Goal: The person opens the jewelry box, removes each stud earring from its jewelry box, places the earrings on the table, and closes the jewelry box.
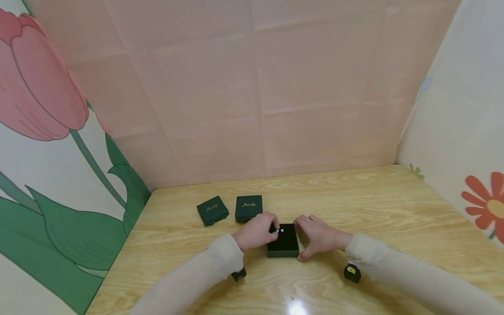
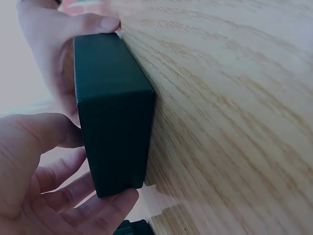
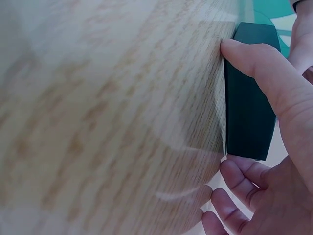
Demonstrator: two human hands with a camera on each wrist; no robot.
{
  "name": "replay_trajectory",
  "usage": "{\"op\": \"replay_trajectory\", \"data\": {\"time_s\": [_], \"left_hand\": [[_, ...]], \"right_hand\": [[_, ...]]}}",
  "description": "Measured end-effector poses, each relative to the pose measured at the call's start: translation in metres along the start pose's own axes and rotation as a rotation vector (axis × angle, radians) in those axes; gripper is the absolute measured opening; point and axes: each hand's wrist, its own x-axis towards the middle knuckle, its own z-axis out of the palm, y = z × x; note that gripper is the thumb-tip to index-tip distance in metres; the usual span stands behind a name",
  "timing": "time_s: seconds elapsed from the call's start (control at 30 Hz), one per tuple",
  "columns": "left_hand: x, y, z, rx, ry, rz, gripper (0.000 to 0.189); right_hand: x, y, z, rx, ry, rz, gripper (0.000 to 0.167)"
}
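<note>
An open dark green jewelry box (image 1: 283, 253) with a black inside sits on the wooden table. Two small shiny round studs, like earrings (image 1: 282, 230), show at its upper left part. Over the box's left edge, my left hand (image 1: 257, 230) pinches at one of them with thumb and forefinger; the tips partly hide it. In the left wrist view the other fingers of that hand lie along the box's side. My right hand (image 1: 320, 235) grips the box from the right, thumb at the near corner and fingers at the far one, as the right wrist view also shows (image 3: 274, 83).
Two closed dark green boxes with gold "Jewelry" lettering, a tilted one (image 1: 212, 210) and a straighter one (image 1: 249, 206), lie behind the left hand. A pink cloth wall (image 1: 260, 109) bounds the table's back, with flower-printed panels on both sides.
</note>
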Motion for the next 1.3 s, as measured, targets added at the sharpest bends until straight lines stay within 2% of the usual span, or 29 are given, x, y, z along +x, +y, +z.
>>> {"op": "replay_trajectory", "data": {"time_s": [0.37,0.77,1.1,1.3], "left_hand": [[0.0027,-0.0018,0.002,0.03,0.023,0.025,0.009],[0.002,0.0021,0.002,0.088,0.014,0.03,0.01],[0.0,0.0016,0.0028,0.099,0.045,0.067,0.012],[-0.0002,0.0012,0.0026,0.097,0.047,0.066,0.012]], "right_hand": [[0.0016,0.0001,-0.001,0.006,-0.011,0.004,0.081],[-0.0011,-0.0012,-0.0026,0.009,-0.005,-0.006,0.08],[-0.0006,0.0016,-0.0009,-0.01,-0.005,-0.006,0.08],[0.0,0.0014,-0.0006,-0.01,0.01,-0.017,0.08]]}}
